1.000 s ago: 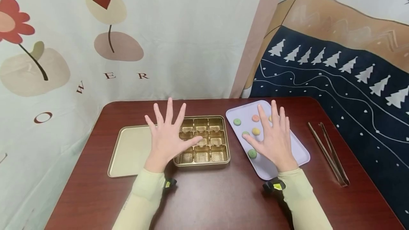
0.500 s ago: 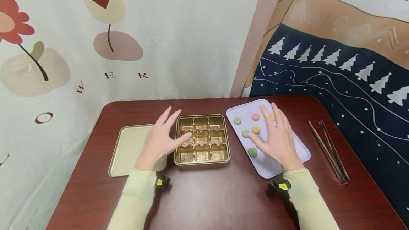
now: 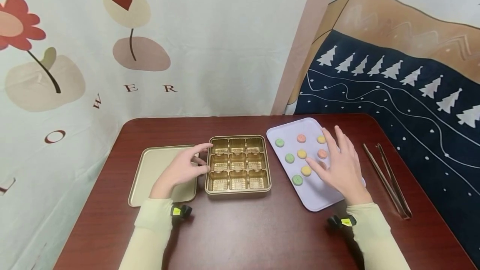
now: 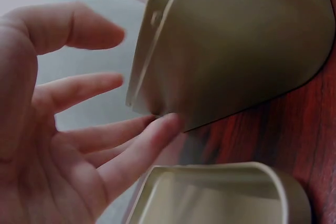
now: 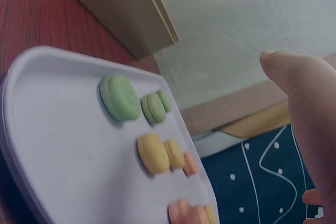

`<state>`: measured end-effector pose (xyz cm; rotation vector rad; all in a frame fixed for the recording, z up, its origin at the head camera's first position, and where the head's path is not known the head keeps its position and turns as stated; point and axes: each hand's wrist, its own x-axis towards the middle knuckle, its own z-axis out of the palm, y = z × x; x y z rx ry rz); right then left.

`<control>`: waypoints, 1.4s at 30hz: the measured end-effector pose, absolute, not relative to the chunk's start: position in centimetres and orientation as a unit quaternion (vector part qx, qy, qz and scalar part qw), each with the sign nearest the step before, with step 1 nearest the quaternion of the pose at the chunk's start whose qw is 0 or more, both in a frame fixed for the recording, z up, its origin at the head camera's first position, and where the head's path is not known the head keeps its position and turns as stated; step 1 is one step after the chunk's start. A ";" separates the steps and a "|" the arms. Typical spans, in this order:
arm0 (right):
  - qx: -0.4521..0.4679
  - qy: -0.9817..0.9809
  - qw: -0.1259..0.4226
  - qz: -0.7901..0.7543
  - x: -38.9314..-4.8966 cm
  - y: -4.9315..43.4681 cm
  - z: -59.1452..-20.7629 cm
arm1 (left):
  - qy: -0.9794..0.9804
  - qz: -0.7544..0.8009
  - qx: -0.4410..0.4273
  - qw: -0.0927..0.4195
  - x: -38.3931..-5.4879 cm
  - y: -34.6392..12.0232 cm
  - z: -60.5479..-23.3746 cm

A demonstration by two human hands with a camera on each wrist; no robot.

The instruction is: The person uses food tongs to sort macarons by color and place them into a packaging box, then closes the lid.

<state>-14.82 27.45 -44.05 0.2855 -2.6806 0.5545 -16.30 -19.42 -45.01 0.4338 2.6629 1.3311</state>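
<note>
My left hand hovers over the lid's right part, thumb and fingers spread apart, fingertips at the left side of a gold tin box. I cannot tell whether they touch it. Inside the box is a gold insert divided into several square compartments with nothing in them. In the left wrist view the box wall stands beyond the fingers. My right hand is held above the lilac tray, fingers apart and holding nothing. Green, yellow and pink macarons lie on the tray, such as a green macaron; the hand hides part of it.
A flat gold lid lies left of the box. Metal tongs lie right of the tray, arms apart toward the back. Everything sits on a dark red wooden table, with printed curtains behind its far edge.
Both hands, spread wide earlier, have lowered and relaxed. The left turned sideways toward the box's left side; the right shifted rightward over the tray, uncovering more macarons. The objects stayed put.
</note>
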 end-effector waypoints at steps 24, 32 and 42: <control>-0.010 -0.978 0.133 0.163 -11.1 38.2 -44.6 | 0.774 0.584 0.183 0.162 -16.4 -21.2 -47.0; -0.071 -0.989 0.040 0.125 -9.5 43.3 -46.4 | 0.769 0.589 0.194 0.157 -16.4 -21.1 -47.4; -0.080 -0.991 -0.007 0.111 -8.8 45.4 -48.4 | 0.780 0.572 0.208 0.145 -16.2 -20.8 -47.5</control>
